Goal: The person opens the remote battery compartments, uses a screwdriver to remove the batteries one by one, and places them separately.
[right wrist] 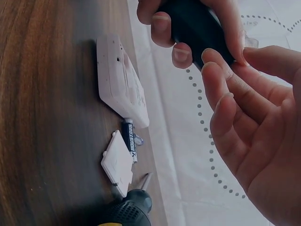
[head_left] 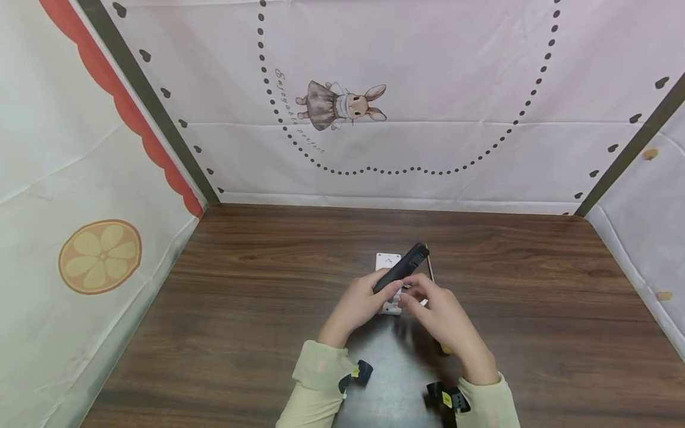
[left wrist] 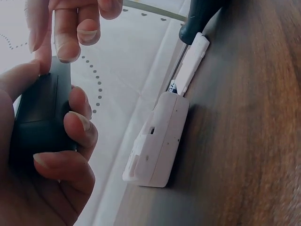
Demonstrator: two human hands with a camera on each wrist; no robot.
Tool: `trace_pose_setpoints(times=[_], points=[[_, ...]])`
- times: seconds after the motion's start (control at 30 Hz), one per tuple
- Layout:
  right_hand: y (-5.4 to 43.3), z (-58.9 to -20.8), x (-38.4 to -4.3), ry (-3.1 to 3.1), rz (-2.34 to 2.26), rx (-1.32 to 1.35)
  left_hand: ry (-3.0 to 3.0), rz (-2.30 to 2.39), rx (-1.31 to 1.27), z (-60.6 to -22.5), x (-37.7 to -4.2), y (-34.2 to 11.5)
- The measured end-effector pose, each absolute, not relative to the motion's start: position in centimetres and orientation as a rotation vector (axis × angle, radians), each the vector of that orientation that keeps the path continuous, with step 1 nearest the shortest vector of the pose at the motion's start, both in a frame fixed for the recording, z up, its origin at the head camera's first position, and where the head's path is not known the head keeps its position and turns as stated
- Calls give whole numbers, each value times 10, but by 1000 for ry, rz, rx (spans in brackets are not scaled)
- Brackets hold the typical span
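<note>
My left hand (head_left: 360, 303) grips a slim black handheld device (head_left: 404, 267), held tilted above the table with its far end up to the right. My right hand (head_left: 440, 312) meets the device's near end, fingers bent close to the left thumb. Beside the right thumb, in the right wrist view, shows a small clear piece (right wrist: 252, 42); whether it is pinched is unclear. Below lies a white box (left wrist: 162, 136) with a small slot in its side. A printed battery (right wrist: 128, 139) and a thin white cover (right wrist: 117, 162) lie at its end.
A screwdriver (right wrist: 127, 209) with a black and yellow handle lies to the right of the white box, its metal shaft pointing away. Printed white cloth (head_left: 428, 89) encloses the brown wooden table (head_left: 257, 297) at the back and sides.
</note>
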State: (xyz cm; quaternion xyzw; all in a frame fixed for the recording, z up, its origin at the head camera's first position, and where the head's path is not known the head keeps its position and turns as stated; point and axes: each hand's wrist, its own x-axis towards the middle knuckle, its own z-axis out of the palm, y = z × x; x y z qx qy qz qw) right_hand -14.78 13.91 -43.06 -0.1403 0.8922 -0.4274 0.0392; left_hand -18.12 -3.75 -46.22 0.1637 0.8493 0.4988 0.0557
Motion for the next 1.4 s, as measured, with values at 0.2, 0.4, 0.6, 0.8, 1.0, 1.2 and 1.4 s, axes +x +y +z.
trace_pose_setpoints(times=[0.2,0.4,0.6,0.8,1.0,1.2,1.4], points=[[139,-429,-148,2730,-1323,-426,2572,1464,558,-462,-180,-39],[139,-427,-147,2716,-1294,-412,2539,1428,648,-461,-180,-42],[139,-429,-147,2725,-1264,-418,2582,1432,600,-463,-179,-41],[139,-433,-148,2779,-1227,-492,2522,1566,504,-465,-181,-39],[140,-435,-148,2814,-1248,-532,2417,1677,384,-471,-182,-36],[139,-432,-149,2932,-1250,-531,2343,1714,324,-470,-181,-31],[139,-430,-149,2986,-1256,-528,2291,1744,300,-467,-180,-28]])
